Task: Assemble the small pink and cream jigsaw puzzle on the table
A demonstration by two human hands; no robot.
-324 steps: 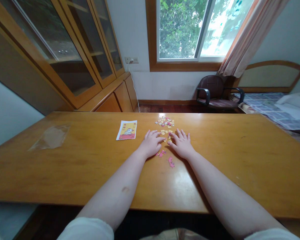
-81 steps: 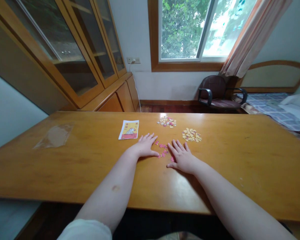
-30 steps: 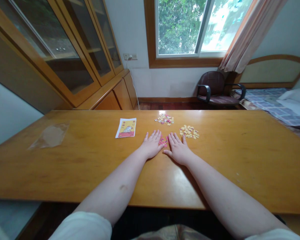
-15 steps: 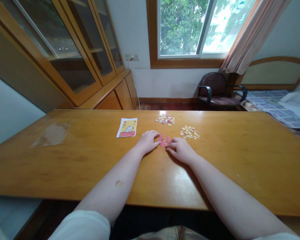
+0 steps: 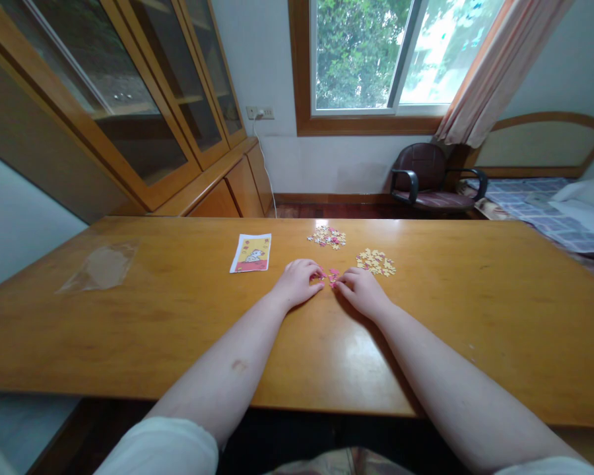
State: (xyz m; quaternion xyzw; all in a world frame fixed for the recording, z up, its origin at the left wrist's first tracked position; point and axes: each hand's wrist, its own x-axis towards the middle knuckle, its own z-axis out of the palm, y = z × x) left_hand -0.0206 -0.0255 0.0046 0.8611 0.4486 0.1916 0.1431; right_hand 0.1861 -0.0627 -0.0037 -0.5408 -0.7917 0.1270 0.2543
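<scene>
Between my two hands lies a small group of pink puzzle pieces (image 5: 333, 272) on the wooden table. My left hand (image 5: 301, 278) rests at the group's left side, thumb and fingers apart and curved around some pieces, which the fingers partly cover. On the right side, the fingertips of my right hand (image 5: 359, 287) come together at a pink puzzle piece (image 5: 332, 284). Beyond my right hand is a heap of yellow puzzle pieces (image 5: 375, 262). A mixed heap of white, yellow and pink pieces (image 5: 327, 237) lies farther back.
A picture card (image 5: 251, 253) with a white animal on yellow and pink lies left of my left hand. A clear plastic bag (image 5: 103, 266) is at the table's left. Past the table's far edge (image 5: 287, 220) stand a glass-door cabinet, a chair (image 5: 423, 175) and a bed.
My left hand has moved slightly right, closer in around the pink pieces. My right hand has shifted slightly right, its fingertips drawn together. The pink group looks narrower.
</scene>
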